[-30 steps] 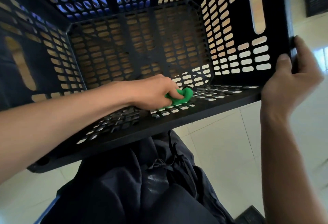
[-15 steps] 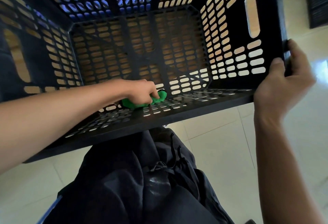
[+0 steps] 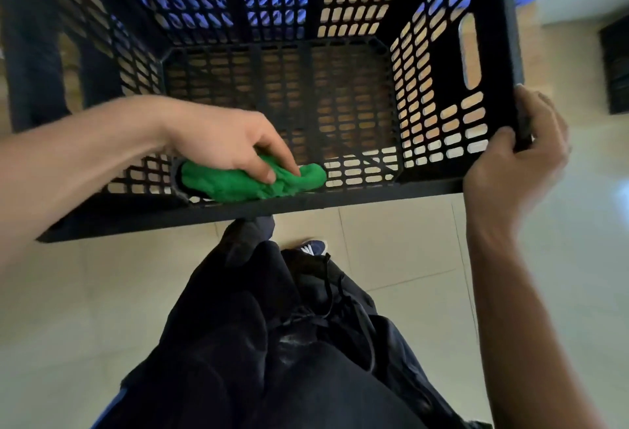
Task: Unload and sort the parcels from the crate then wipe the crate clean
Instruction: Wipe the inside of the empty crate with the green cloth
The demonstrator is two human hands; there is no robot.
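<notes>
Wiping stage of the task, seen from the head camera, with all positions given relative to the black slotted crate (image 3: 439, 187). Nearest the viewer, below the crate's near rim, are the person's dark trousers (image 3: 272, 343) and the toe of a dark shoe (image 3: 311, 246) on a pale tiled floor (image 3: 401, 241). The crate is held tipped on its side, its open mouth toward the viewer; no parcels are visible inside, so unloading appears complete. On the crate's lowest inner wall, just inside the near rim, the left hand (image 3: 224, 142) presses a bunched green cloth (image 3: 252, 182) against the slots, fingers curled over the top of the cloth and gripping it. At the crate's right edge, the right hand (image 3: 510, 170) wraps the rim, fingers curled round it to steady the tilt. The step in hand is judged to be wiping this lower wall; the next move probably calls for carrying the cloth along the wall toward the right corner, then onto the base and the other walls, with the right hand turning the crate as needed. Farther in lies the gridded base (image 3: 272, 88), with tan and blue showing through the slots. Beyond the right wall a dark object (image 3: 616, 64) stands on the floor, too blurred to identify.
</notes>
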